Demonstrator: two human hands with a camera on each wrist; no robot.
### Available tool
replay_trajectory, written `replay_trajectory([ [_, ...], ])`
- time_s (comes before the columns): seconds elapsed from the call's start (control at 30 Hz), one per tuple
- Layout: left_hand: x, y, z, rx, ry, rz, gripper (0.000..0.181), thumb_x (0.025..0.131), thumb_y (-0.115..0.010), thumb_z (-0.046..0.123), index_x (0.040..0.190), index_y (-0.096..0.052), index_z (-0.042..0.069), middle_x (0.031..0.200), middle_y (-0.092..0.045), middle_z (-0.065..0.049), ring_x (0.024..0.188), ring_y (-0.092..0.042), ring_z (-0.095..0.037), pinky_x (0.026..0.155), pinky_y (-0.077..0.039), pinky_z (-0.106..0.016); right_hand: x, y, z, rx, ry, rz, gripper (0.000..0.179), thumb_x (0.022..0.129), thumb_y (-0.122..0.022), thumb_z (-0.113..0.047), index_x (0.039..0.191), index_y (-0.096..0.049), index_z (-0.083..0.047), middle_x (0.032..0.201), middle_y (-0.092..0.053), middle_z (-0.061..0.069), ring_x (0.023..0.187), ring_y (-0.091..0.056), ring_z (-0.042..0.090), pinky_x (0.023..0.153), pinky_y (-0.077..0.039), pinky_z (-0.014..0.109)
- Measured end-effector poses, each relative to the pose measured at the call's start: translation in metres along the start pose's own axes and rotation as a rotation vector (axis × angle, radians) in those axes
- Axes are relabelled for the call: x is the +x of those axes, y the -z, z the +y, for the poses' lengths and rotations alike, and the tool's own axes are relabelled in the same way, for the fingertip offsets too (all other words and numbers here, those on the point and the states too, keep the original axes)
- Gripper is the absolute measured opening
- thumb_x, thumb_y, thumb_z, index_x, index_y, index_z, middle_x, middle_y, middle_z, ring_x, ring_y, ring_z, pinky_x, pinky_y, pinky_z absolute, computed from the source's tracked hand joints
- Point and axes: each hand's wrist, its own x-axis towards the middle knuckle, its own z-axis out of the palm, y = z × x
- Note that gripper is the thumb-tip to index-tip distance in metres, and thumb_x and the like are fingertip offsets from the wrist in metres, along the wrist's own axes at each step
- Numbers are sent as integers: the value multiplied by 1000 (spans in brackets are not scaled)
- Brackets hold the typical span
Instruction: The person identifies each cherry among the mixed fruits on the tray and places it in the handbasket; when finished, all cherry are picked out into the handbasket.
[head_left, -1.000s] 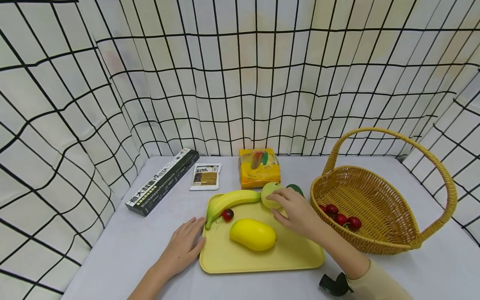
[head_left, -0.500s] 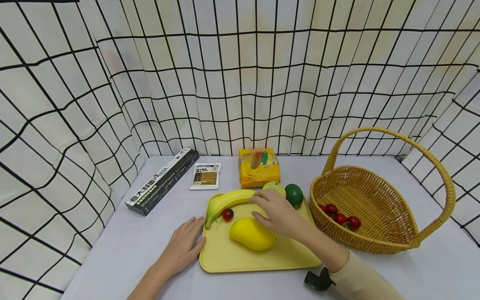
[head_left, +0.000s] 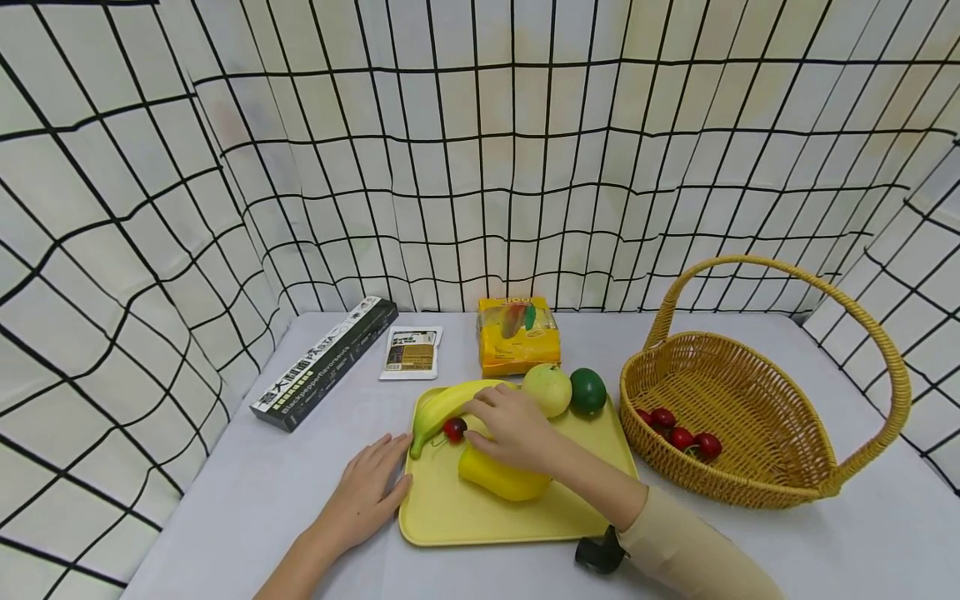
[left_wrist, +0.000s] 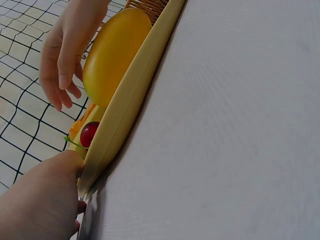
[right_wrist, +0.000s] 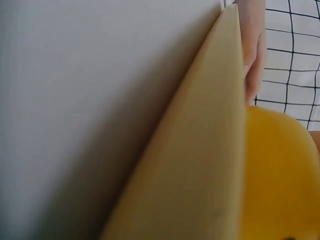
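My left hand (head_left: 367, 483) lies on the table, its fingertips touching the left edge of the yellow tray (head_left: 517, 529). Over the tray hovers my right hand (head_left: 513, 429), holding nothing, its fingers loosely bent. Its fingertips are close to a red cherry (head_left: 454, 430) with a green stem. Below that hand lies a yellow mango (head_left: 504, 481), partly covered by it in the head view; the left wrist view shows the mango (left_wrist: 117, 55) beneath the hand. A banana (head_left: 442, 408) runs along the tray's back left, next to a pale green round fruit (head_left: 547, 389) and a dark green one (head_left: 588, 392).
To the right stands a wicker basket (head_left: 813, 417) with a tall handle and several cherries (head_left: 682, 437) inside. Behind the tray are a yellow package (head_left: 518, 337), a small sachet (head_left: 411, 353) and a black pasta box (head_left: 326, 362). A grid-patterned cloth surrounds the table.
My right hand has moved left and toward me, from the pale green fruit to above the mango near the cherry. The left hand has stayed at the tray's edge.
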Motion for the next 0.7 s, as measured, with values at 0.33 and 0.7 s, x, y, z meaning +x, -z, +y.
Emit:
replay_trajectory([
  [0.33,-1,-1,-1,-8,-5,13,55,91,-55,27,140,-37,9,139,-42,-8,132,-29,-29,106,-21,-53,15,-10,-17,23,-86,-77,33,86,-61,-36,113,-62,-16,99,-58,0,87,-49,15,72,-45,26],
  [0.7,-1,-2,-1,-1,-22,23,54,91,-55,26,140,-38,9,138,-43,-9,131,-30,-31,104,-22,-55,21,-17,-19,26,-105,-158,35,86,-62,-36,114,-61,-17,101,-58,-1,85,-48,14,72,-45,26],
])
